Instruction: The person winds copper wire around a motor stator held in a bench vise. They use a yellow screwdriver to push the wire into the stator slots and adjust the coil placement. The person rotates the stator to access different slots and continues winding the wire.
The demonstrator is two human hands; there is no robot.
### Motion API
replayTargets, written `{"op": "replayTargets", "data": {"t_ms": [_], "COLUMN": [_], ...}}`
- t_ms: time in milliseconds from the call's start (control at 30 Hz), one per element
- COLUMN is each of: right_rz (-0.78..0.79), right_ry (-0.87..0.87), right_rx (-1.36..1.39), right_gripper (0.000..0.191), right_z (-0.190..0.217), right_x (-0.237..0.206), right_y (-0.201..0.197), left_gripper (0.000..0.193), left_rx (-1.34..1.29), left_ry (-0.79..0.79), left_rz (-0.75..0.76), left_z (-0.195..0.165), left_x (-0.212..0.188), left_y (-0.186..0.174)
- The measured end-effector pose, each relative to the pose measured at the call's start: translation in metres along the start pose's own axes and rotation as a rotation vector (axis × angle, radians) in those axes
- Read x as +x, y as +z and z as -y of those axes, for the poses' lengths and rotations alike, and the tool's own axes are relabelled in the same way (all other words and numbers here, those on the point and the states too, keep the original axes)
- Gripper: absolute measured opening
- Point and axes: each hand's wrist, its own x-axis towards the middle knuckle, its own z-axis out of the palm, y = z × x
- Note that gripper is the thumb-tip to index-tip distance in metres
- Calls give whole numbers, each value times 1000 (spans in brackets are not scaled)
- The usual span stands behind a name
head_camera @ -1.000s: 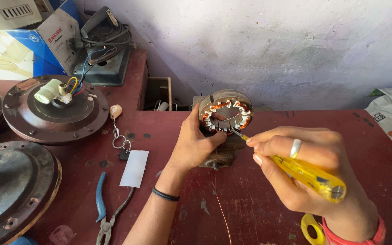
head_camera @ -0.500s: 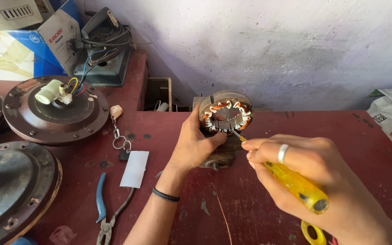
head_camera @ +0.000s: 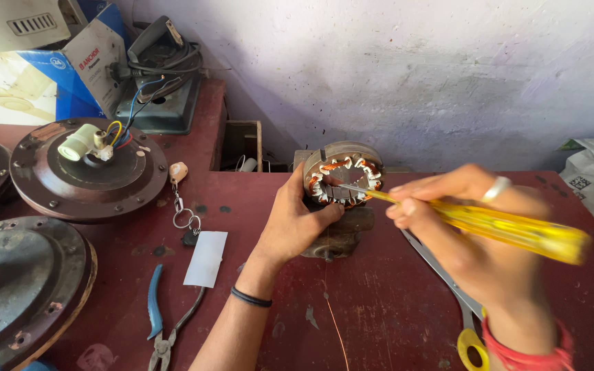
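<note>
A round motor stator (head_camera: pixel 344 180) with copper windings stands tilted on a dark metal block (head_camera: pixel 342 233) on the red-brown bench. My left hand (head_camera: pixel 297 221) grips the stator's lower left rim. My right hand (head_camera: pixel 479 237), with a ring and a red bangle, holds a yellow-handled screwdriver (head_camera: pixel 510 228). Its metal tip reaches into the stator's centre. The right hand and screwdriver handle are blurred.
Brown fan motor housings lie at left (head_camera: pixel 87 168) and lower left (head_camera: pixel 25 288). Blue-handled pliers (head_camera: pixel 156 323), a white card (head_camera: pixel 206 258) and a key ring (head_camera: pixel 185 218) lie left of my forearm. Yellow-handled scissors (head_camera: pixel 469 330) lie under my right wrist. Boxes and newspaper sit at the edges.
My right hand has swung up and to the right, bringing the screwdriver handle nearly level, with the tip staying in the stator. My left hand keeps its grip.
</note>
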Motion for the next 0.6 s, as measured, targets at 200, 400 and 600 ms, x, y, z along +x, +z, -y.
{"op": "replayTargets", "data": {"t_ms": [200,400,600], "right_rz": [4,19,11], "right_ry": [65,66,124], "right_rx": [9,30,78], "right_gripper": [1,4,4], "right_z": [-20,-25,-35], "right_x": [0,2,1], "right_y": [7,4,11], "left_gripper": [42,38,40], "left_rx": [-68,-64,-61], "left_ry": [-28,-62,-77], "left_rz": [10,16,9], "left_z": [-2,1,5], "left_x": [2,3,2], "left_y": [0,0,-1]}}
